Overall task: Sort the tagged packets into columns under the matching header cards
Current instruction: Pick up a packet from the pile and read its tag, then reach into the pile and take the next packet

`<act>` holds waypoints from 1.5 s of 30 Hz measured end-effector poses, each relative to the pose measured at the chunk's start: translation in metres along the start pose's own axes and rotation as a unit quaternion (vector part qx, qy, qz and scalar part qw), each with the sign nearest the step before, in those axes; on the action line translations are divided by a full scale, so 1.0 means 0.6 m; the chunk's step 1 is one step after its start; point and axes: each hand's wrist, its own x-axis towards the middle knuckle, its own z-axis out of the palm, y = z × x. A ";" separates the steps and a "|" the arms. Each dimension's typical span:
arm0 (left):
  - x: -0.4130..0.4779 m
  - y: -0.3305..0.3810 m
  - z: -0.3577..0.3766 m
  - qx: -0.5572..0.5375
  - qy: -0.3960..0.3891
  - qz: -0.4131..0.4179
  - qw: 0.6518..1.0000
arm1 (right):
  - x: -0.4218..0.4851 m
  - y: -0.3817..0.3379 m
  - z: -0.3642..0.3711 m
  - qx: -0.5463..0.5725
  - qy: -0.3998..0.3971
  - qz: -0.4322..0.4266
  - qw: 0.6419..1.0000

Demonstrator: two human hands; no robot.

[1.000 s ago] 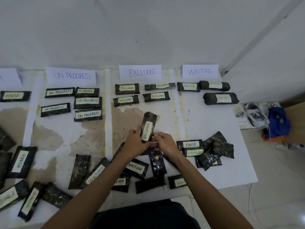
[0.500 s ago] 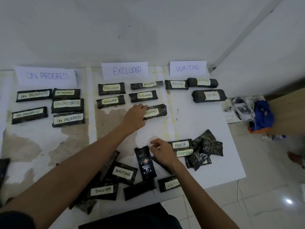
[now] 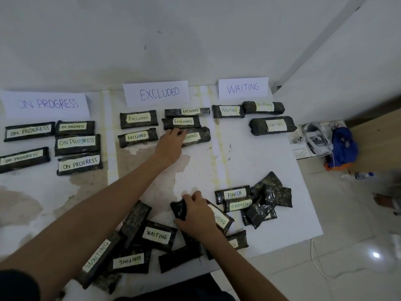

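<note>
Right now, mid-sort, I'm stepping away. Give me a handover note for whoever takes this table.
Left hand: rests on the dark wrapped packet tagged EXCLUDED, the fifth under the white paper EXCLUDED header card; grip unclear.
Right hand: grips a black glossy packet, tag hidden, in the near pile.
Done: five packets under the white ON PROGRESS card, three under the white WAITING card.
Left: the near pile, with at least three WAITING-tagged packets, one FINISH-tagged packet and two EXCLUDED-tagged packets. No FINISH card in view.
</note>
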 end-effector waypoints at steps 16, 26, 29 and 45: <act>-0.282 0.010 0.009 -0.295 -0.009 -0.091 0.951 | 0.015 0.021 -0.069 0.412 0.030 0.172 0.894; -0.339 0.042 0.006 -0.332 0.012 -0.118 0.936 | 0.013 -0.018 -0.071 0.583 0.016 0.167 0.795; -0.338 0.035 0.000 -0.296 0.035 -0.096 0.950 | 0.009 -0.048 -0.061 0.619 0.004 0.154 0.770; -0.469 -0.172 -0.057 -0.080 0.063 -0.191 0.976 | 0.037 -0.243 -0.011 0.363 -0.078 -0.016 0.929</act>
